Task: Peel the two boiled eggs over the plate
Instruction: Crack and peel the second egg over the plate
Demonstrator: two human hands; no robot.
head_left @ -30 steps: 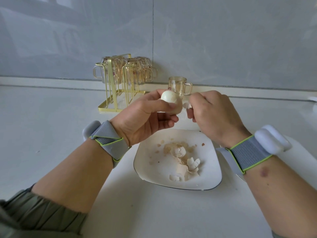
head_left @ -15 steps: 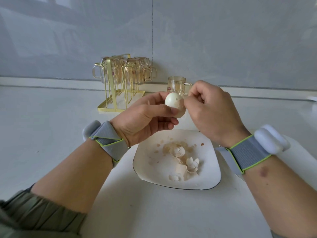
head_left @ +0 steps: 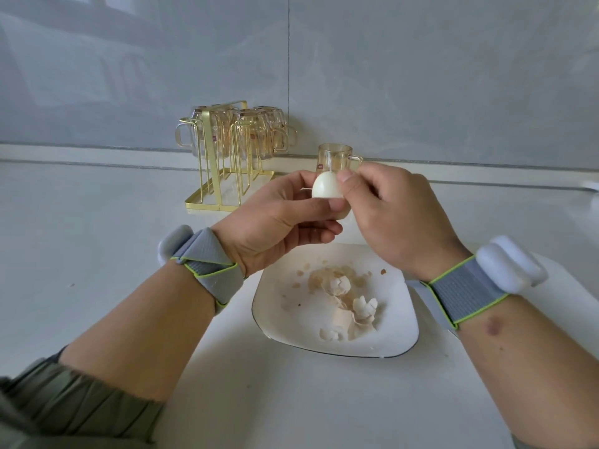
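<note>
Leftmost, a green sleeve [head_left: 64, 406] covers the left forearm, and a grey wristband [head_left: 207, 270] wraps that wrist. Behind it, near the wall, a gold rack [head_left: 223, 176] holds several amber glass cups upside down. Next, the left hand [head_left: 275, 225] is raised above the counter [head_left: 97, 238], fingers and thumb curled round the egg [head_left: 325, 187], whose upper part shows smooth and white. A single glass cup [head_left: 334, 155] stands upright just behind the egg. Below the hands sits a white plate [head_left: 275, 312] with a dark rim, and a heap of broken shell [head_left: 346, 299] lies in its middle. The right hand [head_left: 395, 215] meets the egg from the other side, its thumb and curled fingers pinching at the egg's right edge. A matching grey band [head_left: 466, 293] with a white pod circles the right wrist.
</note>
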